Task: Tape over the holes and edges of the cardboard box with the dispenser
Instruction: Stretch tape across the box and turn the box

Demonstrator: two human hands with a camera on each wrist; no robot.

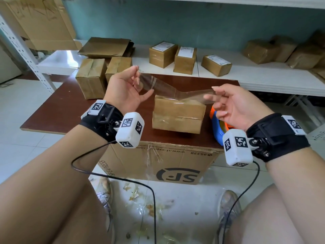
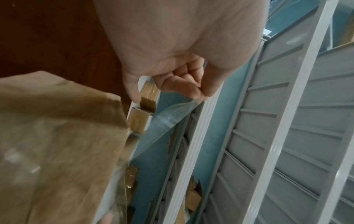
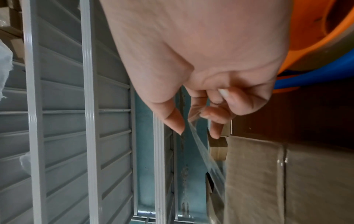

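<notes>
Left hand (image 1: 125, 88) and right hand (image 1: 233, 106) were both raised above the brown board (image 1: 58, 110), palms turned up toward the head camera. Between them ran a strip of clear tape (image 1: 175, 88), sagging in the middle, where it met the top of the cardboard box (image 1: 178, 114).

Grip: left thumb and fingertips pinched one end of the tape (image 2: 172, 116); right fingers were curled and pinching the other end (image 3: 201, 145). Both grips narrow, nothing else held.

The box sat near the board's front edge, roughly centred between the hands. Glossy tape was already visible across its top and front face.

The dispenser (image 1: 218, 127), orange and blue, lay on the board just right of the box, partly hidden behind the right wrist and its white camera block (image 1: 236, 147). In the right wrist view it showed as orange and blue curves at the top right corner (image 3: 314, 50).

Around:
- two taped boxes (image 1: 102, 76) at the board's rear left, behind the left hand
- flattened cardboard (image 1: 107, 47) and three labelled parcels (image 1: 186, 59) on the white shelf (image 1: 281, 80) behind
- more wrapped parcels (image 1: 284, 50) at far right
- a large printed carton (image 1: 158, 164) under the board
- tape scraps (image 1: 146, 199) on the floor between the shoes
</notes>
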